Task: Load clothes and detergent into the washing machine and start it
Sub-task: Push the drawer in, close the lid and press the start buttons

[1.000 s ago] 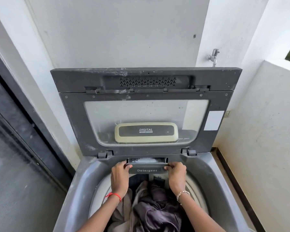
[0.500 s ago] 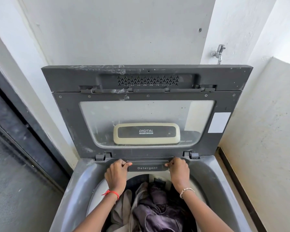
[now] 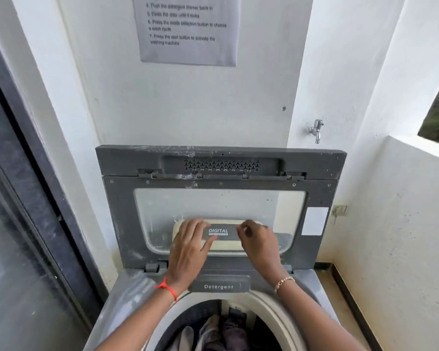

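The grey top-loading washing machine [image 3: 127,295] stands with its lid [image 3: 221,163] raised upright against the wall. The drawer marked Detergent [image 3: 218,283] is pushed in flush with the rim. Dark and beige clothes [image 3: 221,333] lie in the drum. My left hand [image 3: 190,247] is raised in front of the lid's glass window, fingers straight and relaxed, holding nothing. My right hand [image 3: 260,243] hovers beside it with fingers loosely curled, also holding nothing. Both hands cover part of the cream panel marked DIGITAL [image 3: 218,233].
A printed instruction sheet [image 3: 188,29] hangs on the wall above the machine. A metal tap [image 3: 316,129] sticks out of the wall at the right. A dark sliding door [image 3: 23,224] runs along the left; a low white wall [image 3: 403,224] closes the right.
The detergent drawer went from pulled out to fully pushed in. Both hands let go of it and rose to the lid's window. The view tilted upward.
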`<state>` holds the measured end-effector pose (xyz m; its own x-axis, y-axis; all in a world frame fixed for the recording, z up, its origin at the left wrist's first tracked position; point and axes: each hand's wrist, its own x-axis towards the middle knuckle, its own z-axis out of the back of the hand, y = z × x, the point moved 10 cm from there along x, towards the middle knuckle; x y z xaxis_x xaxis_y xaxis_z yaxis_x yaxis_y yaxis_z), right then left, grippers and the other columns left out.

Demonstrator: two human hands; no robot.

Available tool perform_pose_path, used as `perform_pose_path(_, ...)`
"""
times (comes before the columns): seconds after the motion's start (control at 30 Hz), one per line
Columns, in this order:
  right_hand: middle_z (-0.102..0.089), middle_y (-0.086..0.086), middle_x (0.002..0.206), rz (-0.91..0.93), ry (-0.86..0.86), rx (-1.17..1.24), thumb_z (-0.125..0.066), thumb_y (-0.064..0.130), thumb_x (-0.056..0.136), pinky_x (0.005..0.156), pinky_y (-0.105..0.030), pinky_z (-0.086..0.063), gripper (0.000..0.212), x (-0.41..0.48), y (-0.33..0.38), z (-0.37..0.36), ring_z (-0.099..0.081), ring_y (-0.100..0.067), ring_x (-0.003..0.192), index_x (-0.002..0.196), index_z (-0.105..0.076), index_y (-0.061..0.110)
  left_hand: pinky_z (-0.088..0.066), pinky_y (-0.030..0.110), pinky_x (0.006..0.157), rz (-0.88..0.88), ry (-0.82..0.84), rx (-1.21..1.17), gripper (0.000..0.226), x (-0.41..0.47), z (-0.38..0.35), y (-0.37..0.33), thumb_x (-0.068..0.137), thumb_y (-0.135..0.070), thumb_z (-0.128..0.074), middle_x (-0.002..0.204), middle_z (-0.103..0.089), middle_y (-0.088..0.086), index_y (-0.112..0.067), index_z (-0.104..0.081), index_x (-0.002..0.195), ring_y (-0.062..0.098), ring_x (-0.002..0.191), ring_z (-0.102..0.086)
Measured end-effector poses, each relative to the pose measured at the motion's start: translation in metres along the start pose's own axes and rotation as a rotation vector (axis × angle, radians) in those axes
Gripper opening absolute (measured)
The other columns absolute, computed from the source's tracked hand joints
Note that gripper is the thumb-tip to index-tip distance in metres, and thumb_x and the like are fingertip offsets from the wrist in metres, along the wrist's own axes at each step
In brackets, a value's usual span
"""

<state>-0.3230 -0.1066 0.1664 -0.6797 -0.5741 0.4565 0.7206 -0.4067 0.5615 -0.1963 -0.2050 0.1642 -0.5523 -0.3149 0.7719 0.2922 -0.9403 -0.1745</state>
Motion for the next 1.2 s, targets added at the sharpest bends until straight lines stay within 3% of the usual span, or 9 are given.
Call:
perform_pose_path(0.07,-0.066,-0.004,0.065,0.225,-0.246,0.055,-0.061,0.025,0.086,0.049,-0.025,-0.039,0.020,0.016,0.048,0.048,-0.060,-0.019,0.057,0.076,-0.064,0.008,-0.031,0.035,0.108,-0.104,-0.107,0.010,0.049,0.040,0.027,-0.019,0.088,-0.043,-0.051,0.128,-0.046,0.003,-0.014,-0.044,0.126,0.022,0.125,-0.040)
perform_pose_path(0.17,-0.067,-0.005,0.081,0.498,-0.445,0.013,-0.056,0.022,0.088,0.064,-0.025,-0.048,0.017,0.037,0.101,0.096,-0.059,-0.019,0.077,0.084,-0.064,0.007,-0.006,0.047,0.117,-0.178,-0.117,0.120,0.068,0.100,0.052,-0.037,0.091,-0.055,-0.037,0.152,-0.021,-0.001,-0.017,-0.021,0.145,0.021,0.143,-0.015)
perform_pose_path(0.2,-0.068,-0.008,0.096,0.517,-0.420,-0.038,-0.055,0.021,0.089,0.078,-0.028,-0.050,0.020,0.049,0.110,0.100,-0.061,-0.022,0.092,0.096,-0.064,0.005,0.000,0.050,0.116,-0.187,-0.089,0.180,0.071,0.118,0.053,-0.039,0.091,-0.058,-0.031,0.155,-0.016,-0.001,-0.017,-0.016,0.147,0.020,0.144,-0.010)
perform_pose_path(0.27,-0.055,-0.011,0.131,0.455,-0.250,-0.128,-0.051,0.024,0.093,0.105,-0.033,-0.037,0.036,0.077,0.113,0.093,-0.046,-0.025,0.126,0.124,-0.054,0.005,0.008,0.053,0.113,-0.185,0.008,0.291,0.077,0.146,0.046,-0.034,0.089,-0.063,-0.024,0.157,-0.009,0.000,-0.017,-0.012,0.148,0.019,0.145,-0.005)
perform_pose_path(0.33,-0.040,-0.010,0.145,0.408,-0.093,-0.201,-0.045,0.028,0.096,0.113,-0.032,-0.023,0.047,0.096,0.106,0.078,-0.033,-0.023,0.137,0.136,-0.040,0.006,0.012,0.056,0.111,-0.205,0.102,0.394,0.080,0.159,0.033,-0.028,0.087,-0.066,-0.020,0.157,-0.011,0.002,-0.015,-0.012,0.149,0.018,0.145,-0.007)
perform_pose_path(0.57,-0.060,-0.019,0.124,0.406,-0.141,-0.214,-0.055,0.016,0.089,0.103,-0.039,-0.036,0.036,0.095,0.109,0.076,-0.055,-0.032,0.116,0.120,-0.056,-0.003,-0.005,0.050,0.116,-0.230,0.146,0.301,0.076,0.161,0.030,-0.029,0.086,-0.061,-0.025,0.148,-0.036,0.007,-0.010,-0.035,0.141,0.015,0.138,-0.032)
perform_pose_path(0.77,-0.065,-0.012,0.110,0.385,-0.085,-0.244,-0.051,0.016,0.091,0.090,-0.032,-0.038,0.026,0.086,0.117,0.087,-0.056,-0.030,0.105,0.112,-0.059,0.003,-0.004,0.045,0.117,-0.243,0.146,0.239,0.061,0.156,0.042,-0.036,0.093,-0.046,-0.042,0.150,-0.034,0.006,-0.011,-0.034,0.142,0.016,0.140,-0.029)
perform_pose_path(1.0,-0.068,-0.008,0.103,0.318,-0.127,-0.258,-0.053,0.019,0.089,0.074,-0.037,-0.044,0.023,0.070,0.117,0.099,-0.059,-0.031,0.096,0.106,-0.062,0.007,-0.023,0.050,0.111,-0.229,0.035,0.194,0.041,0.142,0.062,-0.048,0.090,-0.026,-0.056,0.130,-0.057,0.010,-0.008,-0.054,0.126,0.024,0.126,-0.049)
perform_pose_path(1.2,-0.069,-0.009,0.104,0.318,-0.118,-0.244,-0.056,0.018,0.088,0.075,-0.037,-0.043,0.024,0.031,0.126,0.115,-0.058,-0.033,0.096,0.110,-0.062,0.009,-0.037,0.048,0.102,-0.248,0.016,0.148,0.032,0.112,0.095,-0.069,0.082,-0.016,-0.066,0.110,-0.067,0.010,-0.007,-0.060,0.111,0.027,0.109,-0.062)
